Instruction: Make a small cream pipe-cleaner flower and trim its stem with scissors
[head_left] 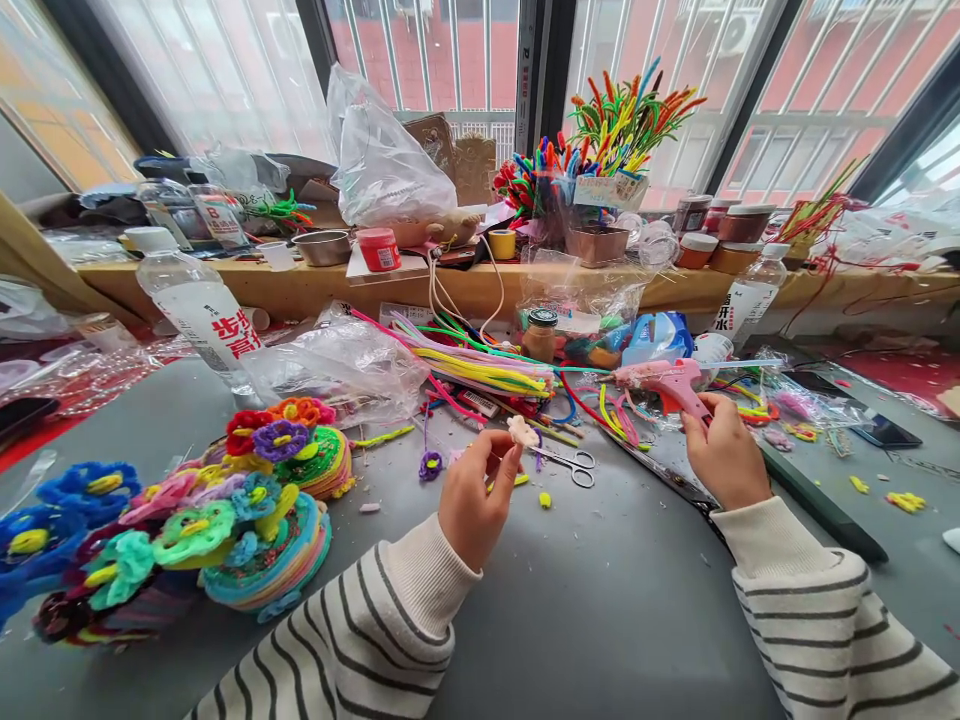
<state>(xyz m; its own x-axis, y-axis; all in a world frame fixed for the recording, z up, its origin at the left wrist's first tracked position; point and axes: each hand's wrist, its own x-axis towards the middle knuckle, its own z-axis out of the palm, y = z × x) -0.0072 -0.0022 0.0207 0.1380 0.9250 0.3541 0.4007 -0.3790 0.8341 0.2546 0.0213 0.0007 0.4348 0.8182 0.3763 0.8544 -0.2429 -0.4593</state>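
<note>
From the head view: pinching a pale flower-shaped piece (523,431) between thumb and fingertips of the left hand (480,497), above the grey tabletop (615,620), with the other fingers curled and partly hidden. Grasping a pink glue gun (660,380) by its handle in the right hand (726,455), with fingers closed around it, with the nozzle turned to the left and apart from the piece, and with a translucent stick (742,365) jutting from the back; cannot tell from here about any squeeze on the trigger. Visible just beside the left hand: silver scissors (561,460) with handles toward the right, a small yellow piece (544,499) nearer the wearer, and a little purple flower (430,465) over to the left. Further left, crowded together on the table: fuzzy flowers (195,523) in blue, green, pink, red and purple, among round multicoloured forms. Beyond the hands: a bundle of coloured fuzzy stems (480,370), a jar (540,335) with a dark lid just behind, and a labelled bottle (191,300) tilting in view at the left. To the right: a long dark bar (825,505) near the right wrist. Along the ledge (315,290) under the windows: a red tub (378,250) and a dense bunch of bright stems (547,185).
</note>
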